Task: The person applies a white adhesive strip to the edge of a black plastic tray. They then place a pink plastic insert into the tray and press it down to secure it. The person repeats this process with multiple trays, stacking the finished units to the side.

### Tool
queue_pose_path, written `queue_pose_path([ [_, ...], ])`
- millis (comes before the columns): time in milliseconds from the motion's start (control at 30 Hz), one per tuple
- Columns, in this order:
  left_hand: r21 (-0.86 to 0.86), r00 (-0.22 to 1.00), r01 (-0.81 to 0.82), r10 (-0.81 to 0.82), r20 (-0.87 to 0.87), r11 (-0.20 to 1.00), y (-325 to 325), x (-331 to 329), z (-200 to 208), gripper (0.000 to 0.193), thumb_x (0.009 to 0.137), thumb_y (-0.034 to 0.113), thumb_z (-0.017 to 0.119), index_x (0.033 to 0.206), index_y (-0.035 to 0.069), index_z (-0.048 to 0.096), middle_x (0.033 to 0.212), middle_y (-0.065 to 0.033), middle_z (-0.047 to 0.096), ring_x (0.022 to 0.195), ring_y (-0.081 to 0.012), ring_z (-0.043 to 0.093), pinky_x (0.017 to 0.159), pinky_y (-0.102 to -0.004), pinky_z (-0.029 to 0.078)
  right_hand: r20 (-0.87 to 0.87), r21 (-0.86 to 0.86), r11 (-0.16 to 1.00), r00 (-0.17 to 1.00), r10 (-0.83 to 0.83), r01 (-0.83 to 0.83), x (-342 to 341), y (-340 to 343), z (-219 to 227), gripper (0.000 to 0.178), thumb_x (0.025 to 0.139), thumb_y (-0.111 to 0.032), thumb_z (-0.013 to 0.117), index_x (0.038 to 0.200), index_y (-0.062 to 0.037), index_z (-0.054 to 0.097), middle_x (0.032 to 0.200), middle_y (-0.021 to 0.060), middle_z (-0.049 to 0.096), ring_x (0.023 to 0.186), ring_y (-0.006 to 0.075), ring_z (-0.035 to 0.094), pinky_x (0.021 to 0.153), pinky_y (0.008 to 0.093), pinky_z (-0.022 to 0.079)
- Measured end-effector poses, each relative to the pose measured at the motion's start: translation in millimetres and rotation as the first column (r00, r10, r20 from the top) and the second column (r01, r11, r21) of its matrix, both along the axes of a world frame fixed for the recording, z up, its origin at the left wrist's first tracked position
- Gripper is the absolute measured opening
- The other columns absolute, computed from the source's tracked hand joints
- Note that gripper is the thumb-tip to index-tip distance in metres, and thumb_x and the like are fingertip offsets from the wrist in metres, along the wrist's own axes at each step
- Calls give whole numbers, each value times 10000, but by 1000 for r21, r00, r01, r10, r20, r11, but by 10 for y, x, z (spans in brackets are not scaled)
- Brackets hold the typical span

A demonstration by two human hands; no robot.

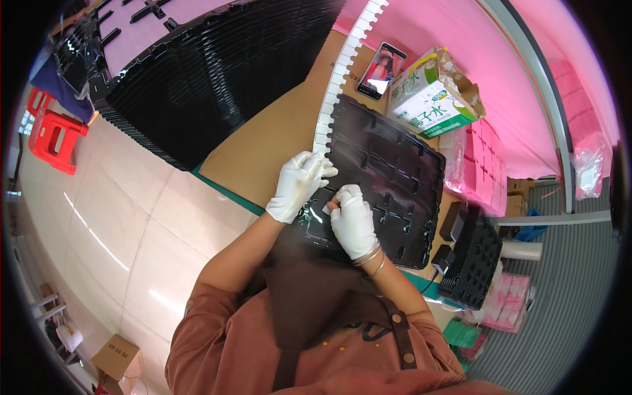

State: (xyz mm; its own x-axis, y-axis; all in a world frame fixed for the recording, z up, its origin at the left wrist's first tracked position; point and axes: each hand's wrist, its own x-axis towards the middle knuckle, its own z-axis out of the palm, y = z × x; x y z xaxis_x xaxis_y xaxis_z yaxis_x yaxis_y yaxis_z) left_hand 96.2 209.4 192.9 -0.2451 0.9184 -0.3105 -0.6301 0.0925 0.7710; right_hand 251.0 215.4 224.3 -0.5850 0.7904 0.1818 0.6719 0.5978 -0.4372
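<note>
My left hand (299, 185), in a white glove, is closed over the near end of a long white notched strip (342, 69). The strip curves away from me toward the far edge of the bench. Close by on the right, my right hand (354, 222), also gloved, has its fingers curled in tightly. A small pale bit shows at its fingertips, too small to name. Beneath both hands lies a shiny black moulded plastic tray (401, 191) with raised ribs and recesses.
A tall stack of black trays (217, 85) stands at the left. Beyond the tray are a phone (381, 70) showing a picture and an opened carton (434, 95). Pink packs (484, 168), a small black box (453, 222) and more black trays (473, 260) line the right side.
</note>
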Motion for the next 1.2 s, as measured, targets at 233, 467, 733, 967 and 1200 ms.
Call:
queue_pose_path([
  [233,1,999,1,-1,47,1000,-5,-8,2,289,987,279,554,1056,-1,579,995,-112,658,927,-195,680,707,-263,511,44,-26,999,998,-39,40,-41,13,16,101,774,-54,677,829,-39,593,926,142,587,677,362,612,606,461,502],
  [467,6,998,4,-4,60,1000,4,-7,-15,292,986,291,556,1046,6,579,1000,-111,657,929,-197,681,716,-268,509,-67,-76,997,998,-14,9,31,14,-55,151,744,19,700,838,-12,586,1004,144,594,762,347,626,669,419,505],
  [733,-14,1000,2,-2,27,1000,0,-6,-4,300,984,284,564,1059,-7,577,1016,-122,660,948,-208,682,718,-271,508,-165,-98,981,975,148,-165,127,-1,-74,192,704,25,730,797,-12,566,969,142,606,752,333,633,647,421,493],
  [967,29,998,-5,3,69,1000,-31,9,-17,305,982,273,567,1091,-12,560,1022,-133,656,956,-221,680,720,-279,510,-256,-406,890,960,110,-210,298,37,189,170,742,105,643,859,16,559,938,156,604,794,335,644,733,379,532],
  [1200,-6,998,3,-3,-59,1000,-38,-17,101,281,1007,267,505,1049,-4,562,1025,-116,666,963,-216,684,739,-245,512,-314,218,874,879,-358,434,583,2181,1319,147,880,-43,530,919,-17,669,811,178,670,754,249,652,711,365,501],
])
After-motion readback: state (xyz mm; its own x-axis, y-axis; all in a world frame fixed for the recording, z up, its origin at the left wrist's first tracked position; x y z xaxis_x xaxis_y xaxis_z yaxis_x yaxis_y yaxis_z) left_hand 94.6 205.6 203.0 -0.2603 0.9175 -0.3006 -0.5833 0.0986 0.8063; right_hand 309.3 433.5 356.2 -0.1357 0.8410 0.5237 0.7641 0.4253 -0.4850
